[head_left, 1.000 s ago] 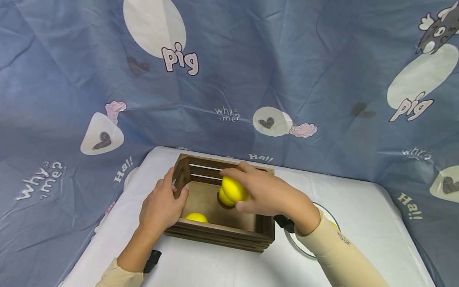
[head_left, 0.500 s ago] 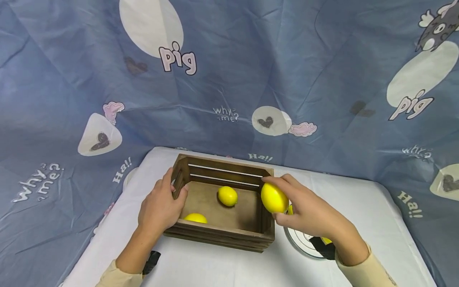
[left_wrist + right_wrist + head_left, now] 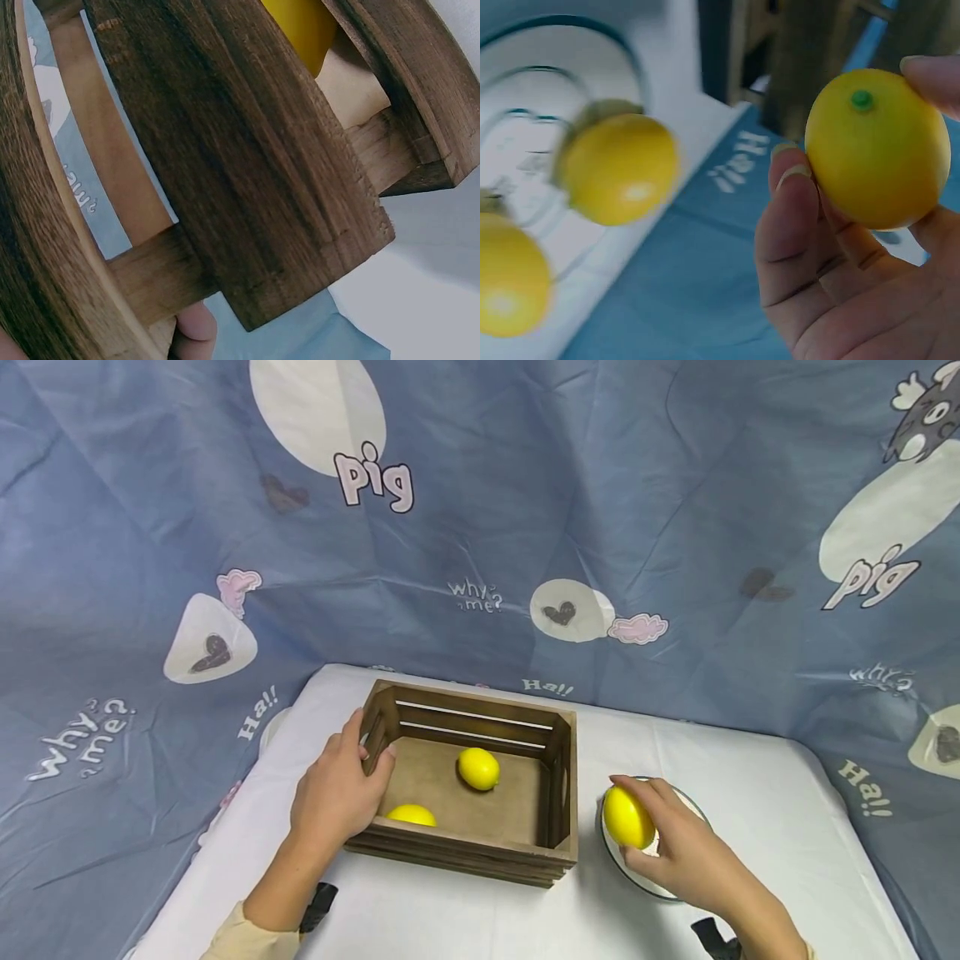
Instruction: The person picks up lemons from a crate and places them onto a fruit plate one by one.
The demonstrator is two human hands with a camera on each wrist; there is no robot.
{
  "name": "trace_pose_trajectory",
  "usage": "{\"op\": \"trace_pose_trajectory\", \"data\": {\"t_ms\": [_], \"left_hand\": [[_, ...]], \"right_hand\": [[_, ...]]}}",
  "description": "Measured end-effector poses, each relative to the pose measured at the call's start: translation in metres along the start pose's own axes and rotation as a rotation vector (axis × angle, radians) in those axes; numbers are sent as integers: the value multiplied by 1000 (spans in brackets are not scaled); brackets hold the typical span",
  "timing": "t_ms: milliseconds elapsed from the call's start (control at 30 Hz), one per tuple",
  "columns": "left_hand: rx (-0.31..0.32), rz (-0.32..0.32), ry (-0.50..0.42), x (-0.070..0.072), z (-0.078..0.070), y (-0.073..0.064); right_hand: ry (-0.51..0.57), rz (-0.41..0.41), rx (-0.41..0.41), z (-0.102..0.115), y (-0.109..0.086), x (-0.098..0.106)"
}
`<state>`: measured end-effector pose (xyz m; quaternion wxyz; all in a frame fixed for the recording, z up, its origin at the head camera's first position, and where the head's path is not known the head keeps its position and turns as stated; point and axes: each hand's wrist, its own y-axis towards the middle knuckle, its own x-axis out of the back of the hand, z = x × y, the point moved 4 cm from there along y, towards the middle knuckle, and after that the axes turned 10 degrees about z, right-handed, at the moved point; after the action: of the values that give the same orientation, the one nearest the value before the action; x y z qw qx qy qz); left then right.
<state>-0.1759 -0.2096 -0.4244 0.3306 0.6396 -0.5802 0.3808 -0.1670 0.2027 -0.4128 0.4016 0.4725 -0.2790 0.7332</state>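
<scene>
A brown wooden crate (image 3: 465, 857) stands on the white-covered table, its slats filling the left wrist view. My left hand (image 3: 339, 797) grips the crate's left end, thumb on the inner side. Inside lie two lemons: one lemon (image 3: 478, 769) near the middle, another lemon (image 3: 412, 815) partly hidden behind the front wall. To the right, my right hand (image 3: 686, 853) holds a lemon (image 3: 628, 817) between thumb and fingers above a round plate (image 3: 632, 878). The right wrist view shows its green stem nub, plus two more lemons on the plate, a nearer lemon (image 3: 619, 169) and a left-hand lemon (image 3: 510, 277).
White cloth (image 3: 517, 918) covers the table around the crate and plate. Behind it hangs a blue printed sheet (image 3: 450, 543), which also falls along both sides. The crate's right end wall (image 3: 562, 785) rises between its inside and the plate.
My right hand has carried a lemon out of the crate, over its right end and across to the plate. The left hand stays on the crate, which has not moved.
</scene>
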Motion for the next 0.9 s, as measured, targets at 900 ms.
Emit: {"op": "trace_pose_trajectory", "data": {"t_ms": [900], "left_hand": [[-4, 1, -6, 0, 1, -1]], "right_hand": [[-258, 19, -148, -40, -22, -61]]}}
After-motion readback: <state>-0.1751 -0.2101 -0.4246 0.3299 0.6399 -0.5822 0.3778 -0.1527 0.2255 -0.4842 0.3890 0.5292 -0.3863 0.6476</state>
